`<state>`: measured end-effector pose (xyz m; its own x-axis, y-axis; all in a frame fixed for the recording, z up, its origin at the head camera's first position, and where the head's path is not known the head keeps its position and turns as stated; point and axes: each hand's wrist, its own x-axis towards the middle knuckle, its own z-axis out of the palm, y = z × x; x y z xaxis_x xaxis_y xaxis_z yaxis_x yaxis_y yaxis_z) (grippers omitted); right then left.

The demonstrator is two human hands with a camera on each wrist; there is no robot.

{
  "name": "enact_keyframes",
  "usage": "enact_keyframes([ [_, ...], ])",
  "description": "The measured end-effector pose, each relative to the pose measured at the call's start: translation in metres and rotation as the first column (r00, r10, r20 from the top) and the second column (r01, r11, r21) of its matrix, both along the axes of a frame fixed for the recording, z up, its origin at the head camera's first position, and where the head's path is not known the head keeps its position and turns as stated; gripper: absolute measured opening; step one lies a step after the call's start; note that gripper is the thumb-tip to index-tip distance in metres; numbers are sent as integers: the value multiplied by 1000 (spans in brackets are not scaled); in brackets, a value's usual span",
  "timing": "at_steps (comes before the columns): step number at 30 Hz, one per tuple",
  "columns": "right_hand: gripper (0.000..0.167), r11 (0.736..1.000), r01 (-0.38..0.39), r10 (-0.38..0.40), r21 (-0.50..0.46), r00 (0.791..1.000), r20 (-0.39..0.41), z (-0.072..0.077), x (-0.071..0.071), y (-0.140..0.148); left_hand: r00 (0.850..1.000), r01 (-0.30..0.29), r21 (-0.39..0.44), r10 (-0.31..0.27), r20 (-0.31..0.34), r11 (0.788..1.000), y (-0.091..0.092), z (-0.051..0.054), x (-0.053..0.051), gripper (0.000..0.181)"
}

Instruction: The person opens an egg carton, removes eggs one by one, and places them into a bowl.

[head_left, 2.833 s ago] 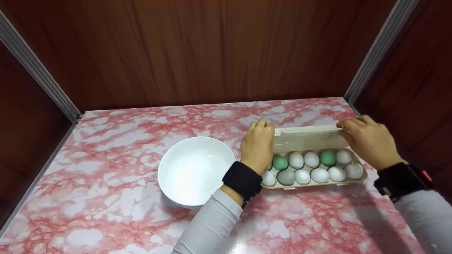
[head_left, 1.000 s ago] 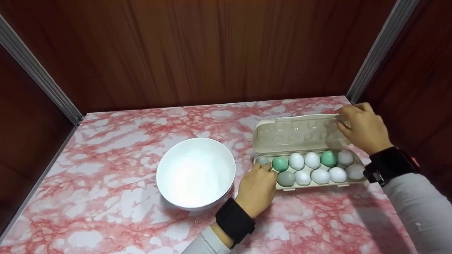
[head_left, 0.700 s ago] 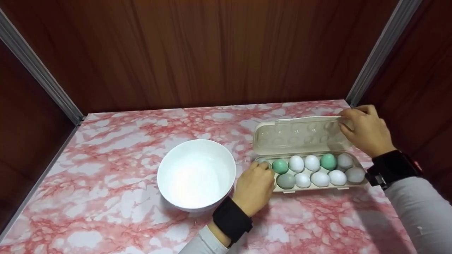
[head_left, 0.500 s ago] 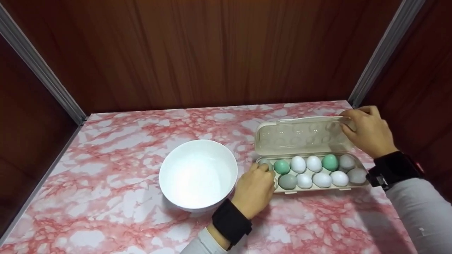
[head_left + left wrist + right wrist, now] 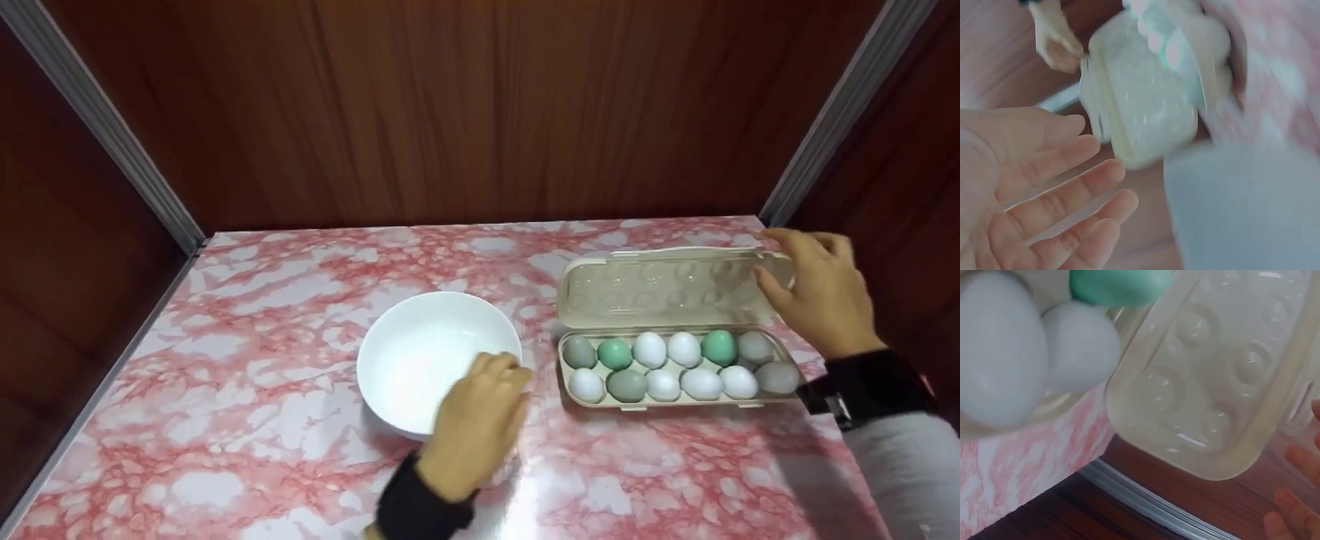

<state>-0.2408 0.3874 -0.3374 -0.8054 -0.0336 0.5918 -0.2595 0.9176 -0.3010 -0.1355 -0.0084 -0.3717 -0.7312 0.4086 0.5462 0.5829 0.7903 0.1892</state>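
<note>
An egg carton (image 5: pixel 675 405) lies on the right half of the table with its clear lid (image 5: pixel 667 292) tipped back. Several white, grey and green eggs fill its two rows, among them a green egg (image 5: pixel 615 353) and a white egg (image 5: pixel 999 349). My left hand (image 5: pixel 480 420) hovers over the near right rim of a white bowl (image 5: pixel 412 360); the left wrist view shows its fingers (image 5: pixel 1081 185) loosely extended, holding nothing. Behind the lid's right corner is my right hand (image 5: pixel 825 296), its thumb and fingers spread. In the right wrist view its fingertips (image 5: pixel 1297 506) stand apart from the lid.
The table (image 5: pixel 247 420) has a pink and white marbled top. Dark wooden panels (image 5: pixel 480 112) rise behind it and on both sides, with metal posts (image 5: pixel 847 112) at the corners.
My left hand has left the carton's left end and moved left to the bowl, uncovering the end eggs. Earlier, the lid was swung back. My right hand has loosened from the lid.
</note>
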Motion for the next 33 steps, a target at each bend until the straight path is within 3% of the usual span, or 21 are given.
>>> enact_keyframes([
  [6, 47, 994, -39, 16, -106, 978, -209, -8, 20, -21, 995, -95, 40, 96, -14, 995, -43, 1, 12, 23],
  [12, 36, 985, -123, 82, -124, 952, -294, -21, 37, -61, 988, -153, 57, 152, 33, 986, -76, -4, 20, 25],
  [15, 27, 976, -196, 169, -98, 957, -237, -31, 46, -87, 985, -159, 16, 157, 74, 987, -89, -8, 24, 27],
  [18, 22, 965, -256, 249, -59, 962, -112, -41, 54, -115, 985, -141, -24, 143, 92, 990, -96, -12, 28, 27],
  [22, 19, 945, -325, 325, 15, 945, 25, -55, 58, -145, 985, -161, -47, 164, 59, 986, -100, -19, 32, 27],
  [27, 23, 927, -358, 342, 108, 929, 143, -71, 58, -169, 979, -202, -39, 203, 21, 979, -104, -25, 33, 27],
  [33, 26, 924, -354, 324, 146, 926, 195, -80, 58, -181, 977, -213, -53, 212, -24, 976, -109, -26, 35, 23],
])
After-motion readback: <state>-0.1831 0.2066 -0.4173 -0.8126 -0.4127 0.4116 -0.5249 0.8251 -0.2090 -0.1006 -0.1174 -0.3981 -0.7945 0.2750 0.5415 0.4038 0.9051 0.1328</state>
